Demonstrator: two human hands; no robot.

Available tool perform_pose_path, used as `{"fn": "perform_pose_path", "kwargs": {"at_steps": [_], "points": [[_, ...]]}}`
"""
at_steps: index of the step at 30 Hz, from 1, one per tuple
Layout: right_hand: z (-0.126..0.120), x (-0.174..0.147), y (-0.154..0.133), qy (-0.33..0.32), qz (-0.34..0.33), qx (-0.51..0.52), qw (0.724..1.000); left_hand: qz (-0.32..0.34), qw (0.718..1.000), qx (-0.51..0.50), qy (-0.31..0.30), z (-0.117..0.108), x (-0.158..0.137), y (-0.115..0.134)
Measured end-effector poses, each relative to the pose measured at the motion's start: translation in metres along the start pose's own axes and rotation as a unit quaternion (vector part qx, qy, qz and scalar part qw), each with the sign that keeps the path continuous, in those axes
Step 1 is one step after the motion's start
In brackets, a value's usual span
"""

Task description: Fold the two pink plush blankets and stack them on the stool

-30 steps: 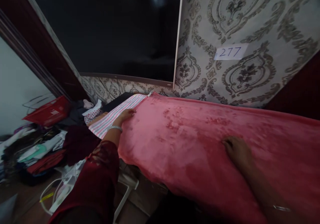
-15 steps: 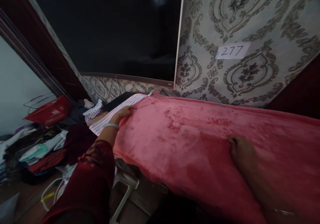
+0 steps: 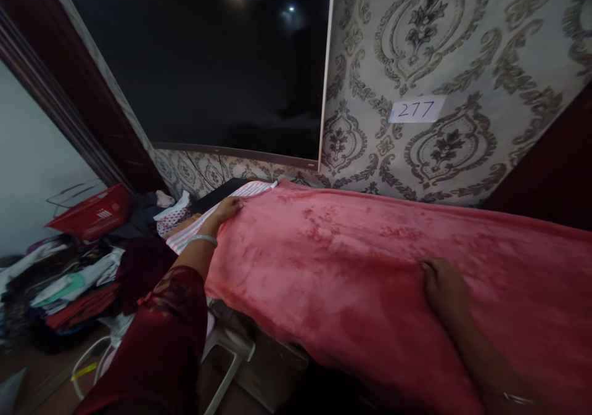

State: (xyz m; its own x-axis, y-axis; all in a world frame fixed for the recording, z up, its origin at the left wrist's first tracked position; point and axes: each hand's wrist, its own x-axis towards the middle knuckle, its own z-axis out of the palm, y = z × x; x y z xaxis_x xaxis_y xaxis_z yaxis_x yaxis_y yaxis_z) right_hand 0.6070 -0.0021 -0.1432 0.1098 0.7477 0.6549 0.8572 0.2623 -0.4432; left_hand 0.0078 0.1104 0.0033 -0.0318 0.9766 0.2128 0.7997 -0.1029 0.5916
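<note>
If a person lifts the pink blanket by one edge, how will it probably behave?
The pink blanket is probably floppy, since its near edge droops in a wavy line. Pushed, it would likely bunch up rather than slide whole: a soft ridge already runs across it to the right hand. Being so broad, it may trail when lifted.

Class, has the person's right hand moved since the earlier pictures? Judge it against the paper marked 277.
Yes, the right hand has shifted rightward relative to the paper marked 277.
</note>
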Motion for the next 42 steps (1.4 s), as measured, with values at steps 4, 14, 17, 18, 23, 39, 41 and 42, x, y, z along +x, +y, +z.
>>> {"fn": "perform_pose_path", "kwargs": {"at_steps": [4, 14, 17, 18, 23, 39, 41, 42], "points": [[-0.001, 0.0, 0.004, 0.011, -0.03, 0.005, 0.999, 0.004, 0.998, 0.026, 0.053, 0.001, -0.004, 0.008], [-0.023, 0.005, -0.02, 0.097, -0.063, -0.051, 0.992, 0.021, 0.994, 0.068, 0.086, -0.011, -0.014, 0.025], [-0.041, 0.008, -0.029, 0.067, -0.113, -0.044, 0.99, 0.049, 0.99, 0.11, 0.074, -0.023, -0.016, 0.028], [-0.048, 0.009, -0.032, 0.047, -0.13, -0.046, 0.989, 0.062, 0.987, 0.129, 0.072, -0.026, -0.017, 0.029], [-0.077, 0.01, -0.043, -0.067, -0.159, -0.106, 0.979, 0.079, 0.976, 0.182, 0.092, -0.04, -0.026, 0.042], [-0.084, -0.022, -0.009, -0.117, -0.125, -0.05, 0.984, 0.083, 0.961, 0.212, 0.158, -0.092, -0.098, 0.108], [-0.089, -0.022, -0.004, -0.124, -0.111, -0.068, 0.984, 0.085, 0.952, 0.24, 0.172, -0.098, -0.101, 0.109], [-0.093, -0.022, -0.002, -0.127, -0.104, -0.077, 0.983, 0.087, 0.947, 0.255, 0.176, -0.101, -0.102, 0.108]]}}
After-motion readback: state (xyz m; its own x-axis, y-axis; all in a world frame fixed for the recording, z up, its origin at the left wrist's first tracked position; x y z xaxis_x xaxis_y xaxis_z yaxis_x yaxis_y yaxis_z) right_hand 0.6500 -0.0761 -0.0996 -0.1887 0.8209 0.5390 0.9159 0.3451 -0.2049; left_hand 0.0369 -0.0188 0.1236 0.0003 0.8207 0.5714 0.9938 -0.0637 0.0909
